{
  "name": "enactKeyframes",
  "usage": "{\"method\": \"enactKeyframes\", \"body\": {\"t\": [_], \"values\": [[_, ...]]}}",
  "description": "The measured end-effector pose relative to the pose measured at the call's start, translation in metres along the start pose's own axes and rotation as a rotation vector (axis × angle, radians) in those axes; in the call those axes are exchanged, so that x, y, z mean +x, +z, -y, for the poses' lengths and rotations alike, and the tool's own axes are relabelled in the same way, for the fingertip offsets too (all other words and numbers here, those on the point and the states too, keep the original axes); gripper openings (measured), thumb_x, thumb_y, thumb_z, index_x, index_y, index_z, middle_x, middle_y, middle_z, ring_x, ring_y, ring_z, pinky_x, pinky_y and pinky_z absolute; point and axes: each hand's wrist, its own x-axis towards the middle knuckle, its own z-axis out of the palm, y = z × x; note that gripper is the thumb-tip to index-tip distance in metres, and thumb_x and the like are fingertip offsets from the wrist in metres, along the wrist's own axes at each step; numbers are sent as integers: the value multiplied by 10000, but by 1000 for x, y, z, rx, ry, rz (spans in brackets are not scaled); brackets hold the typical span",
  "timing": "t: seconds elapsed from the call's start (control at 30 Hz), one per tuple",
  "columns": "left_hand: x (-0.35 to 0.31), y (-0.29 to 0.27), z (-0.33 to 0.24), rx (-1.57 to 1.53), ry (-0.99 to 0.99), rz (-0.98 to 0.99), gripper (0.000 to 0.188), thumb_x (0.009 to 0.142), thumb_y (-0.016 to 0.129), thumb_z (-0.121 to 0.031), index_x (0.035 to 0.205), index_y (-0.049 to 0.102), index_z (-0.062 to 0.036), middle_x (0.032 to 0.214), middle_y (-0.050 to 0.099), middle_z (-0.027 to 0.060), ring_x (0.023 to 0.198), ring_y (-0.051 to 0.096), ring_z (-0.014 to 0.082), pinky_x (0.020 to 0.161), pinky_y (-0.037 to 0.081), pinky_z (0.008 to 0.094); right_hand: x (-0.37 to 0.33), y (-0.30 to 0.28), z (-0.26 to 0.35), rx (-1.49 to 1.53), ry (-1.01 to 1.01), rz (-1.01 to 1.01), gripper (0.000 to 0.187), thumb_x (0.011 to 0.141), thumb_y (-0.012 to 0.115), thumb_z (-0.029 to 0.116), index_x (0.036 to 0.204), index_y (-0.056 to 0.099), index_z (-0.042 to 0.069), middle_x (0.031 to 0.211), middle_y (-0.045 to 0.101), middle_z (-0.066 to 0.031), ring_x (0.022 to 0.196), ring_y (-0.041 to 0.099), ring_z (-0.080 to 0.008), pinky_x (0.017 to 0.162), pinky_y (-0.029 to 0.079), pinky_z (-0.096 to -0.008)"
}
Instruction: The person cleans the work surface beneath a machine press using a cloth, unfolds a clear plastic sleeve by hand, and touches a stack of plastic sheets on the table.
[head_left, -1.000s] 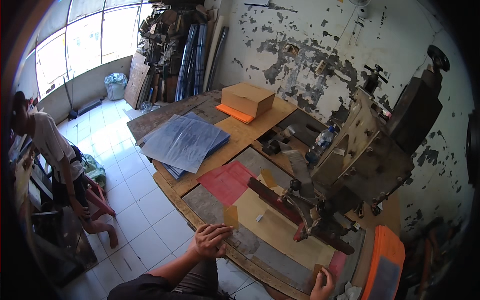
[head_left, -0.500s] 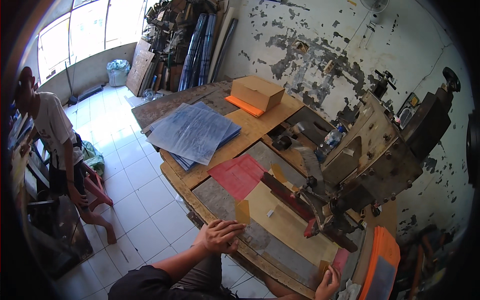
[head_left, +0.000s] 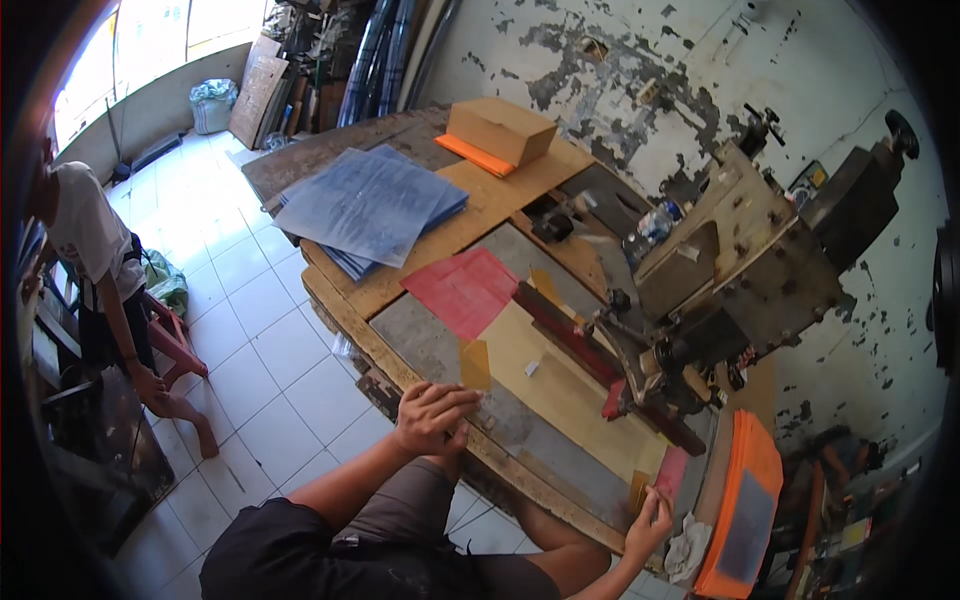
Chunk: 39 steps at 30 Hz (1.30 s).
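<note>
My left hand is at the table's near edge with its fingers bent together and its thumb below. Anything inside it is hidden. Just beyond its fingertips is an amber tape strip, stuck across the edge of a long tan sheet. At the sheet's near right end, my right hand has its fingers drawn together beside another amber strip and a pink piece. Whether it grips either cannot be made out. A red sheet lies at the sheet's far left end.
A heavy press machine reaches over the table, its dark red bar above the tan sheet. Clear bluish plastic sheets and a cardboard box lie farther back. Orange sheets stand at right. Another person is at left.
The view has shifted, so the table sits higher in the picture and more of my legs and right forearm shows. Both hands stay near the same places along the table edge.
</note>
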Motion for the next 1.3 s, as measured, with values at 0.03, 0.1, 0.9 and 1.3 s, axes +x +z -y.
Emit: {"method": "enactKeyframes", "body": {"t": [0.03, 0.1, 0.9, 1.3], "values": [[5, -1, -2, -11, -1, -35, 323, 715, 721, -189, 1025, 812, -184, 1219, 840, -33, 1096, 772, 168, 881, 493, 363, 0, 0, -2, 2, -1, 7, 306, 1118, 640, 206, 1090, 802, -52, 1059, 754, -171, 1019, 733, -349, 958, 553, -444], [5, 1, -2, -12, -5, -35, 317, 716, 722, -189, 1021, 809, -181, 1218, 840, -33, 1096, 773, 169, 894, 489, 364, 1, -2, 1, 24, -4, 19, 277, 1108, 652, 187, 1098, 796, -49, 1061, 755, -172, 1019, 731, -352, 947, 551, -441], [3, 1, -9, 22, -31, -14, 274, 801, 704, -212, 1044, 812, -145, 1228, 840, -10, 1121, 776, 228, 968, 494, 391, -4, -9, 7, 28, -79, 84, 287, 1052, 737, 226, 1231, 775, 4, 1267, 746, -145, 1248, 673, -371, 1121, 495, -495], [51, -15, -50, -184, -35, 451, 464, 990, 737, -460, 1275, 781, -97, 1462, 733, 38, 1405, 637, 255, 1301, 288, 598, 3, -13, 21, -50, -287, 325, 462, 1075, 687, 454, 1327, 818, 91, 1480, 739, -60, 1506, 551, -340, 1300, 328, -518]]}}
